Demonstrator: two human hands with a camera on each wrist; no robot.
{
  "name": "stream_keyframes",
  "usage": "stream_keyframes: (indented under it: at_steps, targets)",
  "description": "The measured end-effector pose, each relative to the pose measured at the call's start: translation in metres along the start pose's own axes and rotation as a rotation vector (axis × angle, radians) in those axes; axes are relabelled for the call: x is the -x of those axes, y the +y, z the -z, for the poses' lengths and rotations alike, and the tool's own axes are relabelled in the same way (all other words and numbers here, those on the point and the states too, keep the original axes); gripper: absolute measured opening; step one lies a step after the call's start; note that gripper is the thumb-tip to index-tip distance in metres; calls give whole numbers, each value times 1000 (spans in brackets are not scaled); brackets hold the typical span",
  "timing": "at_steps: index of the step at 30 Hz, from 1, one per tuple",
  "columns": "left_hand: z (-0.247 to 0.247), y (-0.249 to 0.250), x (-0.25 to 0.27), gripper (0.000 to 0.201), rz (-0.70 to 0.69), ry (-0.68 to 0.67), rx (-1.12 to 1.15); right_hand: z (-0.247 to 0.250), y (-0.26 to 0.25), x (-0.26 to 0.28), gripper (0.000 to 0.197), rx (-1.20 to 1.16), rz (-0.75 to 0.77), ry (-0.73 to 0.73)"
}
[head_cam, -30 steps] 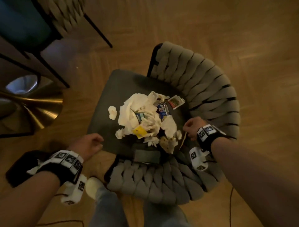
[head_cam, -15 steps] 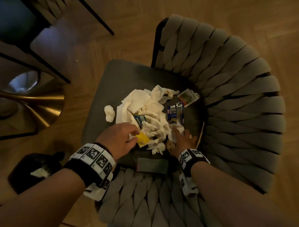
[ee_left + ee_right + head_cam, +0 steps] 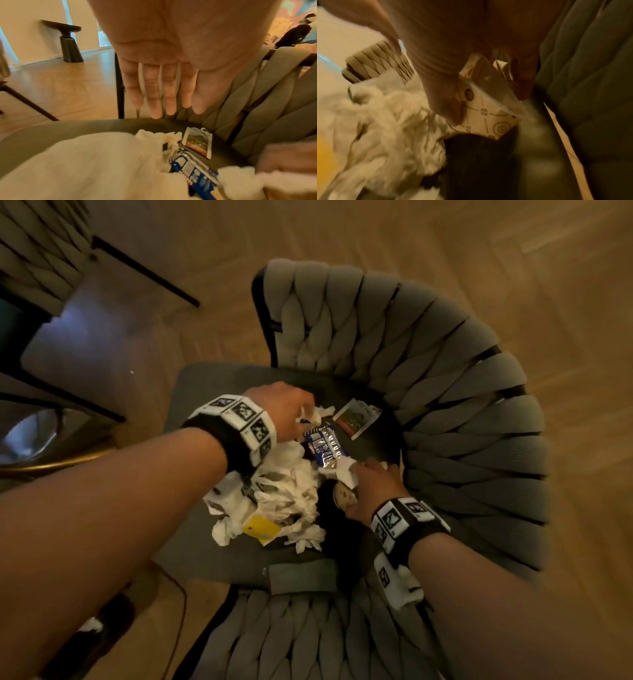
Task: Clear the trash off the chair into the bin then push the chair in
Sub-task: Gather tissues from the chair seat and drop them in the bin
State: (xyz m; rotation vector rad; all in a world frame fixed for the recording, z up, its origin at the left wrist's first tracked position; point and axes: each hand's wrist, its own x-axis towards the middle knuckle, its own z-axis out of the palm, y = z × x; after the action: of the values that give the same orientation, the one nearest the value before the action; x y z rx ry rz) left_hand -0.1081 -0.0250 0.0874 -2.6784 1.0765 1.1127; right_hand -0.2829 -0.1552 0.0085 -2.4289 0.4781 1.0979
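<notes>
White crumpled tissues (image 3: 287, 494) lie heaped at the middle of the chair (image 3: 455, 419), on its dark seat, with the woven grey backrest curving round from twelve o'clock through three to six. Across the heap from eight o'clock reaches the left forearm, wrist band up, and the left hand (image 3: 286, 409) sits palm down over the far edge of the pile at about eleven o'clock. In the left wrist view its fingers (image 3: 154, 94) are straight and close together, spread flat above the seat and gripping nothing; whether the tips touch the tissue cannot be told. Just to the hand's right, at one o'clock of the heap, a small green-and-red packet (image 3: 356, 417) lies flat on the seat near the backrest. Between the two hands a blue-and-white foil wrapper (image 3: 323, 448) rests on the tissues.

From five o'clock comes the right forearm, its wrist bent down toward the seat. The right hand (image 3: 373, 489) is at the heap's three o'clock edge, close against the backrest, fingers curled round a patterned paper cup (image 3: 481, 108) together with a scrap of white paper. A yellow card (image 3: 262, 529) lies at the near edge of the pile, around seven o'clock. On the wooden floor at seven o'clock of the view, beside the chair, a dark bin (image 3: 99, 631) is partly in sight under the left arm.
</notes>
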Motion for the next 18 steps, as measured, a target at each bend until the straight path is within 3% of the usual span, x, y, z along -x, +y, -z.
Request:
stream_keyframes:
  at_steps: [4,7,10,15,18]
  targets:
    - [-16,-39,34,38,18,11,-67,32,-8,-16,70,51,121,52]
    - [-40,-64,54,63,79,-40,-98,32,-15,-39,70,190,181,-7]
    - [-60,-75,46,84,197,-97,24,22,-21,-60,78,321,232,-71]
    - [-70,-68,5,83,193,-156,88,13,-31,-80,98,433,304,-129]
    - [-67,-61,-9,76,160,-155,51,14,-33,-83,85,455,362,-58]
